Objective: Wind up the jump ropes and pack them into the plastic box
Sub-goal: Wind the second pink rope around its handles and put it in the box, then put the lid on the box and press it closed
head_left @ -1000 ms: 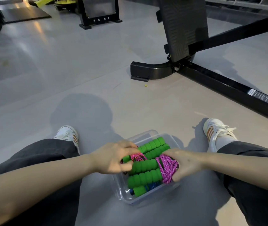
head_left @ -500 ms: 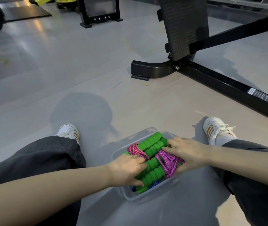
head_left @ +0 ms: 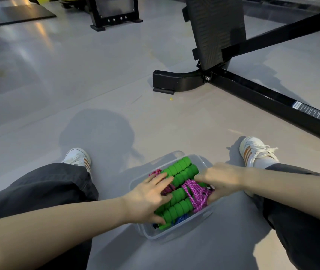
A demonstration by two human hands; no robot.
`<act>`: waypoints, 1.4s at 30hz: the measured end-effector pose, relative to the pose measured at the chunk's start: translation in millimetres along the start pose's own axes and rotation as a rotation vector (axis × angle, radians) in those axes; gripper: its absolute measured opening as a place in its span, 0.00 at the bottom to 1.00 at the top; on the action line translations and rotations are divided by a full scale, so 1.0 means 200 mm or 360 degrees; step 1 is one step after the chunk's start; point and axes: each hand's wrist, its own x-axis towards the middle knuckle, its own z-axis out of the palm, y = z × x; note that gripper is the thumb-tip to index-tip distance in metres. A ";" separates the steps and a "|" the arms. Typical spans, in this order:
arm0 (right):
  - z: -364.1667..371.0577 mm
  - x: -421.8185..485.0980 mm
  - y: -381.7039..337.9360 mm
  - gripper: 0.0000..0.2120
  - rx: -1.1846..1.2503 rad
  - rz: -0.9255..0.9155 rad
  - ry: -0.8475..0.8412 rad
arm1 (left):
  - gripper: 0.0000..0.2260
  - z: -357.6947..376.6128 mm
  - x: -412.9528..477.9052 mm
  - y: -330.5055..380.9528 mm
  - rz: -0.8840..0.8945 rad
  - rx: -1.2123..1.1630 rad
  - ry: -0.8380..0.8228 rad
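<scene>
Below, the jump ropes (head_left: 182, 190) lay packed in the clear plastic box (head_left: 174, 231) on the floor (head_left: 97, 90) between my legs: ribbed green foam handles side by side, bound with pink cord, blue cord beneath. My left hand (head_left: 147, 199) pressed flat, fingers spread, on the handles' near left side. My right hand (head_left: 220, 179) pinched the pink cord at the right wall.
</scene>
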 end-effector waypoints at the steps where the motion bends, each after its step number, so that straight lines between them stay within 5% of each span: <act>1: -0.02 0.01 0.01 0.32 -0.0088 -0.0049 0.0063 | 0.33 -0.01 0.00 0.01 -0.0048 -0.0077 0.0008; 5: -0.04 0.05 -0.01 0.52 -0.0039 -0.0124 0.0178 | 0.30 0.01 -0.02 0.02 -0.0181 -0.0270 -0.0151; 12: 0.17 0.18 -0.13 0.44 0.0479 0.0140 0.0406 | 0.29 0.14 -0.03 -0.03 0.0002 -0.0103 -0.0046; 19: 0.18 0.19 -0.16 0.45 0.0470 0.0213 0.0458 | 0.29 0.14 -0.06 -0.09 0.0010 -0.0088 0.0018; 24: 0.19 0.14 -0.15 0.48 0.0960 0.0616 0.0984 | 0.26 0.08 -0.15 -0.04 -0.0629 -0.0417 0.0385; 26: 0.21 0.13 -0.11 0.38 0.1066 0.0940 0.1107 | 0.27 0.08 -0.18 -0.01 -0.1086 -0.0732 0.0492; 30: 0.27 0.12 -0.02 0.13 0.1241 0.1208 0.0578 | 0.29 0.07 -0.20 0.04 -0.1841 -0.1293 0.0150; 35: 0.24 0.09 0.03 0.09 0.1132 0.1066 0.0603 | 0.06 0.08 -0.14 0.08 -0.1819 -0.1923 0.0168; 42: 0.00 0.21 0.21 0.15 0.1253 0.1123 0.0869 | 0.07 -0.03 -0.01 -0.25 -0.1792 -0.1499 0.0362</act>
